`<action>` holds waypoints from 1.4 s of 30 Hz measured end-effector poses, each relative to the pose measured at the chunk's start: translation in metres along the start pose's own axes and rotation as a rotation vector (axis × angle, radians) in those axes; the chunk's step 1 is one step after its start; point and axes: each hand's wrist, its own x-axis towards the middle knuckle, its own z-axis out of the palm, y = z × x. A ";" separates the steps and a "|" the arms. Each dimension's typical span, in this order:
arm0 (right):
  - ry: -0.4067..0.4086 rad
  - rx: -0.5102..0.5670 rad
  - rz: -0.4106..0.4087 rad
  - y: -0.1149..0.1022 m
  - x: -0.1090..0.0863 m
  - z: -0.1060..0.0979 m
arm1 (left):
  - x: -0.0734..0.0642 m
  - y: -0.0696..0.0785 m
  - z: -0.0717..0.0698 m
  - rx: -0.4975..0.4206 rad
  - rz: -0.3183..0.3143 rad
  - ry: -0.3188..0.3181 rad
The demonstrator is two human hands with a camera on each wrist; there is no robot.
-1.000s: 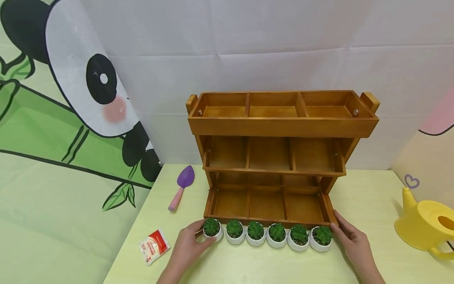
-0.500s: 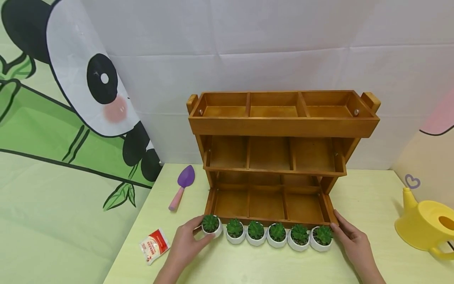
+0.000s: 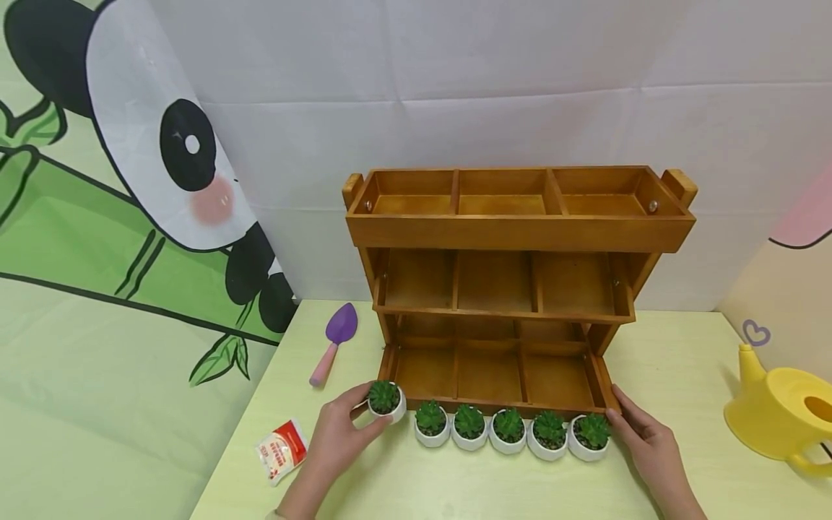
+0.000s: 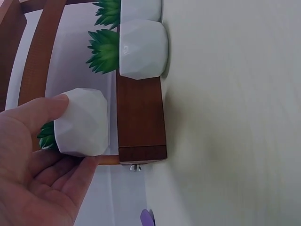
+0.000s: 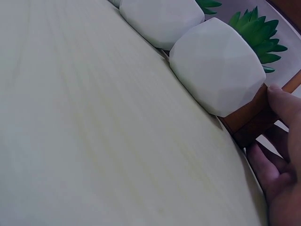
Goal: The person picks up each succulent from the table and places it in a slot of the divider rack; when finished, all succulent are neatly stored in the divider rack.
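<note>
My left hand (image 3: 339, 439) pinches a small white faceted pot (image 4: 85, 123) with a green succulent (image 3: 383, 396), thumb on one side and fingers on the other. In the left wrist view this pot hangs off the table, level with the front board of the lowest tier. My right hand (image 3: 652, 442) grips the lower front right corner of a three-tier wooden planter shelf (image 3: 520, 233), thumb at the front and fingers along the side. Several matching potted succulents (image 3: 509, 438) stand in a row along the shelf's front, the rightmost pot (image 5: 216, 68) close to my right thumb.
Left of the shelf lies a purple trowel (image 3: 341, 324) with a pink handle. A red and white packet (image 3: 283, 451) is near the table's left edge. On the right stands a yellow watering can (image 3: 773, 412). The shelf's tiers have divided compartments.
My left hand has lifted the leftmost potted succulent out of the row, up and slightly left toward the lowest tier. The right hand stays at the shelf corner.
</note>
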 end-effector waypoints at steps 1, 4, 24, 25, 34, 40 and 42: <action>-0.001 -0.001 0.002 0.000 0.000 0.000 | 0.001 0.000 0.000 0.001 0.012 0.005; 0.003 -0.002 0.005 0.000 0.000 0.000 | 0.007 0.001 -0.001 -0.004 0.041 0.018; 0.026 -0.007 -0.036 0.006 0.002 0.001 | 0.051 0.003 0.018 -0.040 0.054 0.018; 0.029 -0.010 -0.034 0.006 0.002 0.001 | 0.053 0.003 0.020 -0.038 0.049 0.013; 0.032 -0.006 -0.031 0.004 0.002 0.002 | 0.070 -0.005 0.035 -0.009 0.063 -0.004; 0.031 -0.015 -0.028 0.005 0.002 0.002 | 0.077 -0.009 0.045 0.015 0.055 -0.025; 0.029 -0.014 -0.028 0.006 0.002 0.002 | 0.079 -0.010 0.048 0.021 0.053 -0.029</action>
